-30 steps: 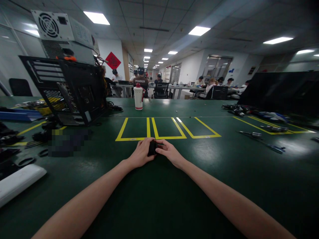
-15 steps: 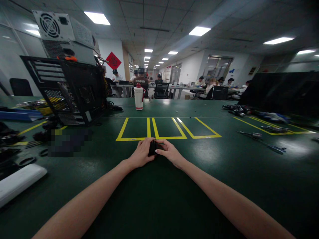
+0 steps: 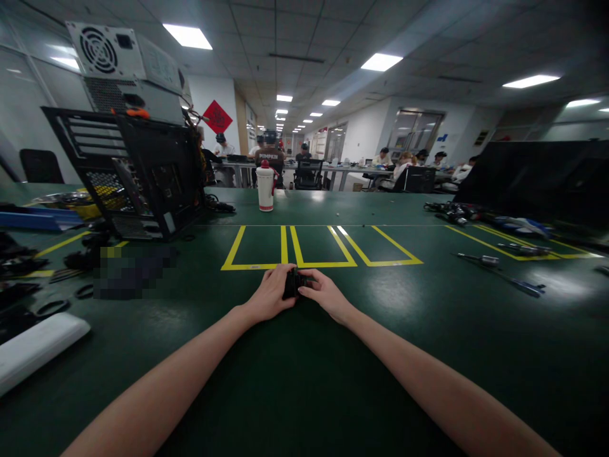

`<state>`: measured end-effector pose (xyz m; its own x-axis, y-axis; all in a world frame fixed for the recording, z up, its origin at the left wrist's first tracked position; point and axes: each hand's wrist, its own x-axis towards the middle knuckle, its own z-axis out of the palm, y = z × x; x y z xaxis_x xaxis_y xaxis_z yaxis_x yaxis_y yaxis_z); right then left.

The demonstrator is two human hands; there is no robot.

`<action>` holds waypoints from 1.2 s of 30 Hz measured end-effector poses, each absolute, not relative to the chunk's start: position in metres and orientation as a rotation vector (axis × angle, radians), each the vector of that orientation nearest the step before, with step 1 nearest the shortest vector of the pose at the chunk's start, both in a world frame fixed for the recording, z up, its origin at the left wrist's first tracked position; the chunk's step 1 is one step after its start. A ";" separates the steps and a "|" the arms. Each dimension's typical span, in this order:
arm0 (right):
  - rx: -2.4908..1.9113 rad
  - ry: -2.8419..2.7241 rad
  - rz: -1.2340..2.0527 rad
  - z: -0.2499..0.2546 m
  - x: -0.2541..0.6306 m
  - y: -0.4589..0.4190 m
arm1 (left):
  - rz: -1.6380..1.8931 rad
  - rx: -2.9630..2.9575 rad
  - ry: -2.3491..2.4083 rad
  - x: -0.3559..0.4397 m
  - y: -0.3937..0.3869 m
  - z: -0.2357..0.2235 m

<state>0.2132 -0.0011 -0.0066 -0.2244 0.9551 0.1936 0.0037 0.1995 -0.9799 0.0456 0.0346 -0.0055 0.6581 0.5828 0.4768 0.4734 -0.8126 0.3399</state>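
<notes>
Between my two hands is a small black object, dark and partly covered by fingers, so its kind does not show. My left hand is closed round its left side, thumb toward me and fingers over the top. From the right, my right hand pinches at the object's right end with thumb and fingertips; what exactly lies in that pinch is too small to name. Both hands are low over the green table, just on my side of the yellow tape rectangles.
At left stand an open black computer case with power supplies on top, and a white bar-shaped object. A white bottle stands farther back. Screwdriver-like tools lie at right. Several people sit at far tables.
My right fingers have shifted slightly right, and more of the black object's right end shows between the hands. The left hand keeps its hold in place.
</notes>
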 end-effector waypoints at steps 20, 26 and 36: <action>-1.520 -1.969 0.449 -0.002 0.216 -0.017 | 0.781 2.301 1.072 0.026 0.044 -0.007; -1.549 -1.928 0.486 0.008 0.209 -0.039 | 0.759 2.238 1.103 0.005 0.015 0.004; -1.275 -2.191 0.834 0.013 0.132 -0.106 | 0.622 2.100 1.514 -0.134 -0.084 -0.010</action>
<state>0.1325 -0.1060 0.0133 -0.4587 0.8838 0.0915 0.5991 0.3837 -0.7028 -0.1340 -0.0841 -0.0099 0.2868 0.9542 0.0855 0.7388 -0.2771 0.6143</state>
